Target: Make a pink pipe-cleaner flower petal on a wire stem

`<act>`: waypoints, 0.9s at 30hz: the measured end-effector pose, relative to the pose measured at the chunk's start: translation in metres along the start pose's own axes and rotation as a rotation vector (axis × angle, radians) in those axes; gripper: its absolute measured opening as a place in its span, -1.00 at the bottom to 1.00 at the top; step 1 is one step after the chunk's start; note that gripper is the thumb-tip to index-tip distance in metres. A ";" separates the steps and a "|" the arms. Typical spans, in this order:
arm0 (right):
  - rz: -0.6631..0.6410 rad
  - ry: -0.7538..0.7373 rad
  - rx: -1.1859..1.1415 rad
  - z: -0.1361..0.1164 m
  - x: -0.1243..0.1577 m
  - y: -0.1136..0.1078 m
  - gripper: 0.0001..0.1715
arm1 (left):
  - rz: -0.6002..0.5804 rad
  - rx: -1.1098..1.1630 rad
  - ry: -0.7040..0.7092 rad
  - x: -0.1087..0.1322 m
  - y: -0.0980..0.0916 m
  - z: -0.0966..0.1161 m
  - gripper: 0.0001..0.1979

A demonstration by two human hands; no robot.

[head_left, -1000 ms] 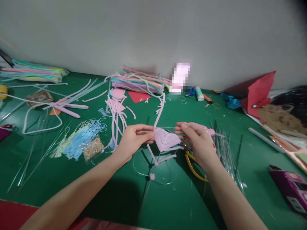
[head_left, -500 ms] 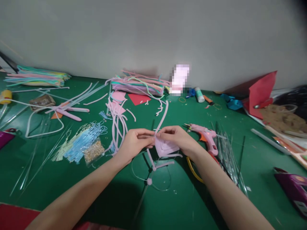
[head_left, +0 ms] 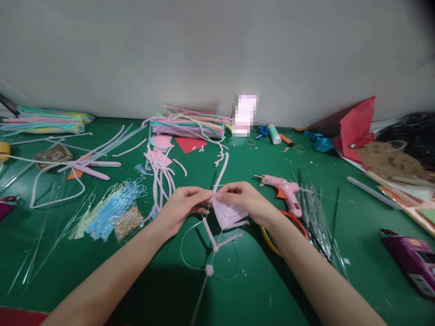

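My right hand (head_left: 239, 198) pinches a lilac pipe cleaner shape (head_left: 227, 214), a diamond of nested bends, by its upper edge. A loose pipe cleaner end (head_left: 220, 174) sticks up from its top corner. Close beside that corner, my left hand (head_left: 186, 206) has thumb and forefinger closed on a thin pale thread (head_left: 181, 248), which runs down and curves round in a loop on the table. Below the diamond lies a V-shaped lilac piece (head_left: 215, 248) and a small lilac knob (head_left: 209, 270) on a thin clear stick.
Right of my hands lies a pink glue gun (head_left: 287, 192), beside clear sticks (head_left: 316, 217) and a yellow tape roll (head_left: 270, 242). On the left are blue tassels (head_left: 112, 210) and a bag of gold beads (head_left: 127, 222). A pipe cleaner bundle (head_left: 190, 127) lies along the wall.
The view has shifted, so the table's contents sit a little lower and further left. My left fingertips have come slightly away from the diamond, with the thread showing between. My right hand keeps its hold.
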State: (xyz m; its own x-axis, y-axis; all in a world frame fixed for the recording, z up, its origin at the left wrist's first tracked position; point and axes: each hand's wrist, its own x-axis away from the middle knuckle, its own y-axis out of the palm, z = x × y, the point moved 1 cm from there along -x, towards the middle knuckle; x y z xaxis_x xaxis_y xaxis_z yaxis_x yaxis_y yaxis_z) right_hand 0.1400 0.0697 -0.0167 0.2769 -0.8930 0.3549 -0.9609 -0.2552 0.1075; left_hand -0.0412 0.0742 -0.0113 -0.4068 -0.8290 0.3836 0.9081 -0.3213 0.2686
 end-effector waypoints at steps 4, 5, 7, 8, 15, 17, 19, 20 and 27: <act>-0.047 0.033 0.012 -0.001 0.002 -0.001 -0.75 | -0.027 -0.026 -0.129 -0.002 -0.007 0.003 -0.78; -0.069 0.049 0.007 -0.001 0.002 -0.001 -0.77 | -0.051 -0.051 -0.141 -0.002 -0.008 0.005 -0.78; -0.117 0.083 -0.018 -0.001 0.003 -0.001 -0.79 | -0.111 -0.140 -0.129 -0.001 -0.011 0.010 -0.79; -0.135 0.094 -0.033 -0.001 0.003 0.000 -0.80 | -0.136 -0.194 -0.104 -0.001 -0.011 0.013 -0.79; -0.114 0.091 -0.006 0.001 0.001 0.003 -0.83 | -0.152 -0.430 0.025 0.002 -0.011 0.024 -0.84; -0.109 0.079 0.007 0.002 0.001 0.003 -0.85 | -0.149 -0.470 0.069 0.001 -0.011 0.023 -0.84; -0.114 0.062 0.009 0.004 0.000 0.004 -0.86 | -0.158 -0.485 0.093 0.000 -0.011 0.022 -0.84; -0.116 0.054 0.007 0.005 0.000 0.005 -0.86 | -0.164 -0.485 0.098 0.000 -0.011 0.022 -0.84; -0.123 0.068 -0.024 0.012 -0.002 0.008 -0.77 | -0.171 -0.478 0.105 -0.002 -0.011 0.025 -0.81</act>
State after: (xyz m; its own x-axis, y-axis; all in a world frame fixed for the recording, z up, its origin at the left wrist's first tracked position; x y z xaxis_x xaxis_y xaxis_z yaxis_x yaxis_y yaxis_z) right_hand 0.1316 0.0647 -0.0276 0.3928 -0.8283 0.3994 -0.9196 -0.3514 0.1757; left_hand -0.0531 0.0910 0.0066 -0.5631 -0.7801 0.2727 0.7835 -0.6089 -0.1237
